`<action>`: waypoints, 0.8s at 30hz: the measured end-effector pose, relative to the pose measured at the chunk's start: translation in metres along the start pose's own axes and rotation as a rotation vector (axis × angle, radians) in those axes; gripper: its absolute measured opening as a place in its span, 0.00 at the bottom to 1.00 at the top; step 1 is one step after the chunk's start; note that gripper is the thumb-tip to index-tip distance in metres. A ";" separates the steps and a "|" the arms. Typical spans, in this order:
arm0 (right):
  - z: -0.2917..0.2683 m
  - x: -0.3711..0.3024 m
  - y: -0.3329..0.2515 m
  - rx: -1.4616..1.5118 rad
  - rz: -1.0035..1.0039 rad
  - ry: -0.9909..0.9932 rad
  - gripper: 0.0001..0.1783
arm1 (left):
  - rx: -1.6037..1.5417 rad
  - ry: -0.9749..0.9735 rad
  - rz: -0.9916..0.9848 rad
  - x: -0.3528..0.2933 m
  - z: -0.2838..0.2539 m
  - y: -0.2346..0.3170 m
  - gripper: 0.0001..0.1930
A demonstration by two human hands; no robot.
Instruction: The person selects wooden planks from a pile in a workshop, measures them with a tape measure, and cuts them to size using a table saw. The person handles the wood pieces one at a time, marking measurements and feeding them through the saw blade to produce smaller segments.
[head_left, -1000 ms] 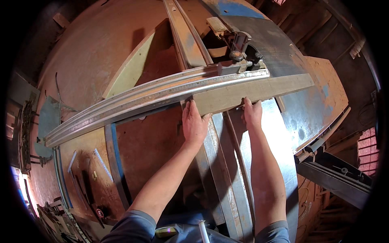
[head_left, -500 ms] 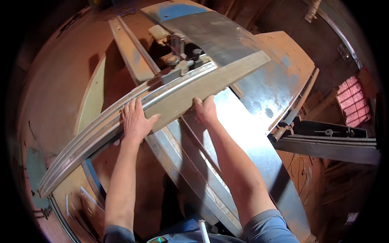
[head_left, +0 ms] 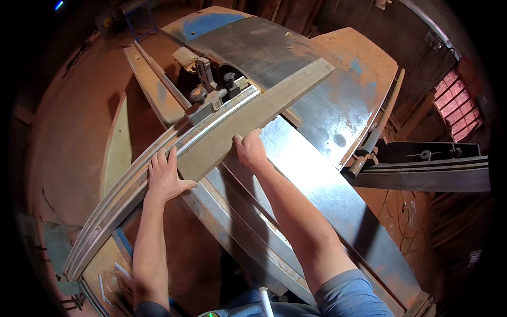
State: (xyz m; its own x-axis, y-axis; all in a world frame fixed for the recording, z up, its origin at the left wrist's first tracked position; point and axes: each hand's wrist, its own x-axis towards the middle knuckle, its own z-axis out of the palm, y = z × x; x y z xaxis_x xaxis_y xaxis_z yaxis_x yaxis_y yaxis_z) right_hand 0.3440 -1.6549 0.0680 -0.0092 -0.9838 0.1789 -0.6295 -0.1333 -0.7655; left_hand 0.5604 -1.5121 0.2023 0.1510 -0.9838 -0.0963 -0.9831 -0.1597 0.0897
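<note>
A long flat wooden board (head_left: 253,119) lies slantwise along a silvery metal rail (head_left: 119,203) and reaches over the steel machine table (head_left: 311,164). My right hand (head_left: 251,151) grips the board's near edge around its middle, thumb on top and the other fingers mostly hidden. At the board's left end, my left hand (head_left: 165,177) rests with fingers stretched over the rail. Its thumb points out along the board's end. Beyond the board, a clamp-like fitting with black knobs (head_left: 211,92) sits on the rail.
A larger dark steel table with orange and blue patches (head_left: 243,45) spreads out behind. A narrow arm (head_left: 158,87) runs off far left. At the right are a round bar (head_left: 388,116) and a dark rail section (head_left: 428,177). Several thin white strips (head_left: 105,285) lie lower left.
The whole view has shifted, so the table and board appear further left. Both hands keep the same places on the board and rail, with little visible movement of the board against the rail.
</note>
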 end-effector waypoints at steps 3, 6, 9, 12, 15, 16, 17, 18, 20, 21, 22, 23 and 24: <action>0.011 0.000 0.018 -0.034 -0.034 0.069 0.33 | -0.028 -0.004 0.061 0.002 0.000 -0.008 0.63; -0.004 -0.002 0.006 0.144 0.105 -0.126 0.26 | -0.031 0.031 0.085 -0.002 0.004 -0.021 0.62; -0.015 -0.004 0.000 0.154 0.060 -0.089 0.23 | -0.057 0.029 0.102 -0.001 0.005 -0.023 0.62; -0.033 -0.013 -0.034 0.239 0.213 -0.205 0.23 | -0.077 0.071 0.050 -0.009 0.008 -0.027 0.62; -0.026 -0.011 -0.016 0.243 0.123 -0.125 0.24 | -0.104 0.117 0.090 -0.003 0.013 -0.026 0.62; -0.025 -0.010 -0.007 0.243 0.070 -0.079 0.25 | -0.093 0.128 0.086 -0.003 0.015 -0.025 0.62; -0.024 -0.009 -0.002 0.239 0.018 -0.035 0.25 | -0.099 0.129 0.084 -0.002 0.016 -0.025 0.62; -0.025 -0.011 -0.003 0.221 -0.044 0.019 0.25 | -0.111 0.129 0.087 -0.001 0.017 -0.024 0.62; -0.028 -0.016 -0.016 0.230 0.005 -0.001 0.25 | -0.141 0.098 0.038 -0.005 0.009 -0.018 0.63; -0.034 -0.016 -0.026 0.257 0.116 -0.067 0.25 | -0.129 0.097 0.036 -0.005 0.012 -0.020 0.63; -0.029 -0.014 -0.018 0.211 0.064 -0.039 0.25 | -0.113 0.098 0.040 -0.005 0.013 -0.021 0.63; -0.022 -0.011 -0.007 0.162 0.014 -0.015 0.25 | -0.098 0.096 0.042 -0.003 0.016 -0.018 0.63; -0.020 -0.009 -0.007 0.195 0.090 -0.039 0.26 | -0.073 0.073 0.037 -0.003 0.014 -0.014 0.63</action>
State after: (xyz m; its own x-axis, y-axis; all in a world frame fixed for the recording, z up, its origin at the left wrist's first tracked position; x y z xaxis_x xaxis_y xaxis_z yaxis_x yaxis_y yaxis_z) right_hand 0.3324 -1.6423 0.0841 -0.0260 -0.9962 0.0827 -0.4650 -0.0612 -0.8832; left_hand 0.5721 -1.5058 0.1878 0.1245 -0.9920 -0.0191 -0.9784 -0.1259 0.1642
